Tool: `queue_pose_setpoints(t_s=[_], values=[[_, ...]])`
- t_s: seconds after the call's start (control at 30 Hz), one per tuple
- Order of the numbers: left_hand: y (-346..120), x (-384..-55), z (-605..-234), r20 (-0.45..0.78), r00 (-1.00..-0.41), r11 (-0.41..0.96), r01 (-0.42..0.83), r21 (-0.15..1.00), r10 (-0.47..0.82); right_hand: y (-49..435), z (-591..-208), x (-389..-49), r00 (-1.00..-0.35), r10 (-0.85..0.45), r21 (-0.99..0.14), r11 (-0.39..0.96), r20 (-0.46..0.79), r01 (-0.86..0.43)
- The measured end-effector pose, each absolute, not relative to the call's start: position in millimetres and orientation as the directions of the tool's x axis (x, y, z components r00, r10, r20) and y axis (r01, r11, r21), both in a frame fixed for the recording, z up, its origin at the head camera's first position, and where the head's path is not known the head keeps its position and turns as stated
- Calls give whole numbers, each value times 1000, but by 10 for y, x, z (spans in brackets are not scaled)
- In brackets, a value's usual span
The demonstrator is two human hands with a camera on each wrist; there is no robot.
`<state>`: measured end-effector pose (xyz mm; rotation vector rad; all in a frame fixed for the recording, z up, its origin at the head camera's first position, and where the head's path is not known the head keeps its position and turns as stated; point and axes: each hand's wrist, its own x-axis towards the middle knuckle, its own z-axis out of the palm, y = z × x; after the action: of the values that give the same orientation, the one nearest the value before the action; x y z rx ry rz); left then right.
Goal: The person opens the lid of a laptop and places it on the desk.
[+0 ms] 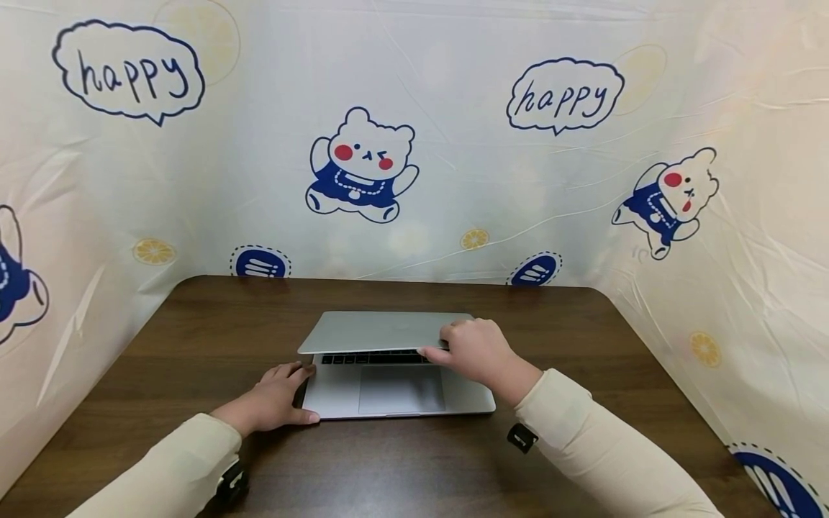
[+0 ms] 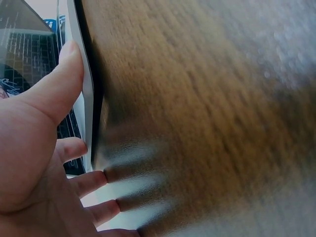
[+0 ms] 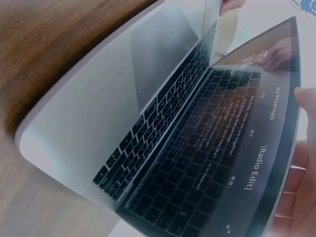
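Observation:
A silver laptop (image 1: 398, 396) lies on the wooden table with its lid (image 1: 385, 331) partly raised and slanting over the keyboard (image 3: 163, 106). My right hand (image 1: 476, 349) pinches the lid near its right front corner, thumb (image 3: 305, 98) on the screen side and fingers (image 3: 291, 202) behind it. White text shows on the dark screen (image 3: 232, 143) in the right wrist view, along with a reflection of the keys. At the laptop's left side, my left hand (image 1: 275, 399) rests with fingers spread, its thumb (image 2: 73, 69) touching the base's edge near the front corner.
The brown table (image 1: 388, 467) has rounded far corners. A pale curtain (image 1: 453, 180) with printed bears and lettering hangs behind it and along both sides. Small black devices (image 1: 522, 437) are strapped at both wrists over cream sleeves.

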<state>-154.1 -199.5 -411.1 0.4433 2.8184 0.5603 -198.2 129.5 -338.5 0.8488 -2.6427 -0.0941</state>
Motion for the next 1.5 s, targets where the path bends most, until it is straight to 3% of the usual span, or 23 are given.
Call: queue_pose_setpoints(t_s=[1.5], values=[[-1969,-1537,-4057,-191,-928,889,226,398,321,1250,-3088,-2163,-835,-535,135,843,126,-520]])
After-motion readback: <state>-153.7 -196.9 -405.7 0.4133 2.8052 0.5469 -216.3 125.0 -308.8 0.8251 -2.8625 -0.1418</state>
